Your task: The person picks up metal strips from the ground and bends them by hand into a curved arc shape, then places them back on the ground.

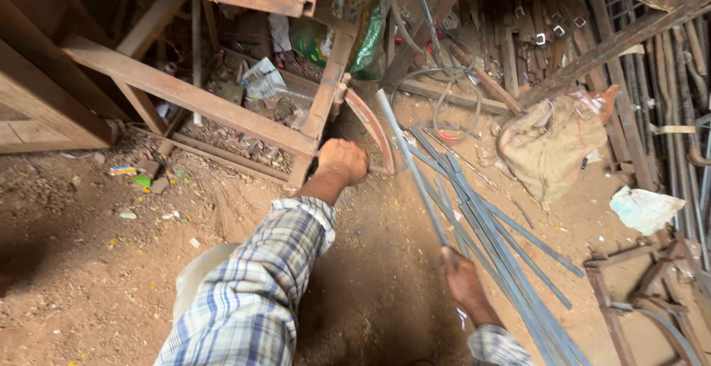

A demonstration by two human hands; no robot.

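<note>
Strip steel, 1 long flat grey length (415,166), runs from the right hand (463,281) up toward a curved rusty bending tool (370,125) fixed at the foot of a rusted angle-iron frame (185,96). The right hand is closed around the near end of the strip. The left hand (342,162), on a plaid-sleeved arm, is clenched at the base of the curved tool, against the frame leg; what its fingers grip cannot be made out. The 2 hands are well apart. A loose bundle of similar grey strips (496,240) lies on the dirt floor (89,262) just right of the held strip. A burlap sack (552,144) sits beyond the bundle, with a crumpled white bag (646,209) near it.
</note>
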